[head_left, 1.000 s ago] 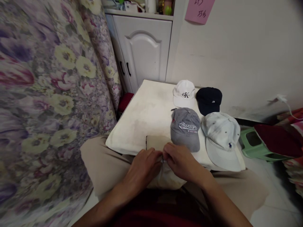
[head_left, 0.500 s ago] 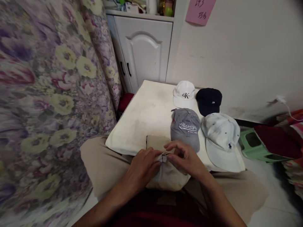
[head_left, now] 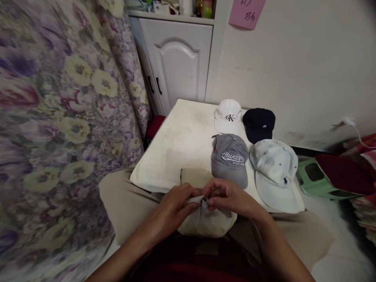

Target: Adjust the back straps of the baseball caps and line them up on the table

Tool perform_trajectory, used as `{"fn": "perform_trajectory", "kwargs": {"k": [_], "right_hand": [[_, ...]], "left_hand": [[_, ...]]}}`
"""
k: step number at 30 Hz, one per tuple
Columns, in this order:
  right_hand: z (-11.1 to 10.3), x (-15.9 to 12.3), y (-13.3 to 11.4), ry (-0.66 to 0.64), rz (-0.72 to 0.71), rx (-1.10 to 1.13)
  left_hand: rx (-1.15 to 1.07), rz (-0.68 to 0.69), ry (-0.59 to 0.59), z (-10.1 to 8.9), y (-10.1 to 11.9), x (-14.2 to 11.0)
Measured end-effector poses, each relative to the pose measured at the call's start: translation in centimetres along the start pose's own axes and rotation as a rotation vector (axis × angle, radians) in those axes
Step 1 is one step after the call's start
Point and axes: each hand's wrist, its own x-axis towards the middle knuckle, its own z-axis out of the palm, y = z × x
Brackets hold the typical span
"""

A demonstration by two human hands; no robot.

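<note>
A beige cap rests in my lap at the table's near edge, its brim pointing away from me onto the table. My left hand pinches the cap's back strap from the left. On the right, my right hand has thumb and fingertips closed at the same strap, by a small metal buckle. The fingers partly cover the strap's end. Just beyond my right hand lies a grey cap with white lettering.
On the cream-covered table sit a white cap, a navy cap and a pale blue cap. A floral curtain hangs at left, a white cabinet stands behind, and a green stool is at right.
My right hand's raised fingers have come down and closed at the strap beside the buckle. The left hand keeps its pinch, shifted slightly left. The other caps stay put.
</note>
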Motion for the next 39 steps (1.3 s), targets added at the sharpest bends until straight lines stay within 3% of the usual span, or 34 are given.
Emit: {"fn": "perform_trajectory", "kwargs": {"k": [4,8,11,16,20,27,32,39], "right_hand": [[0.1,-0.1,0.0,-0.048,0.044,-0.019],[0.3,-0.3,0.0,-0.067,-0.007,-0.092],[0.0,-0.4,-0.1,-0.067,-0.048,-0.141],[0.0,-0.2,-0.3,-0.076,0.005,-0.153],[0.4,0.0,-0.2,-0.014,-0.021,-0.237],[0.1,0.6,-0.3,-0.052,-0.016,-0.174],[-0.8,1.1,-1.1,-0.048,0.011,-0.138],[-2.4,0.5,-2.2,-0.006,-0.049,-0.299]], "left_hand": [[-0.15,-0.078,-0.019,-0.4,0.4,-0.1],[-0.224,-0.091,-0.054,-0.8,0.2,-0.2],[-0.215,-0.088,-0.097,-1.2,0.2,-0.2],[-0.205,-0.02,-0.154,-1.7,0.8,-0.1],[-0.173,-0.035,-0.14,-1.7,1.1,0.0],[-0.165,-0.046,-0.116,-1.7,0.7,0.2],[-0.19,-0.01,-0.098,-2.2,1.6,1.4],[-0.125,0.011,-0.121,-2.5,2.5,3.4]]}}
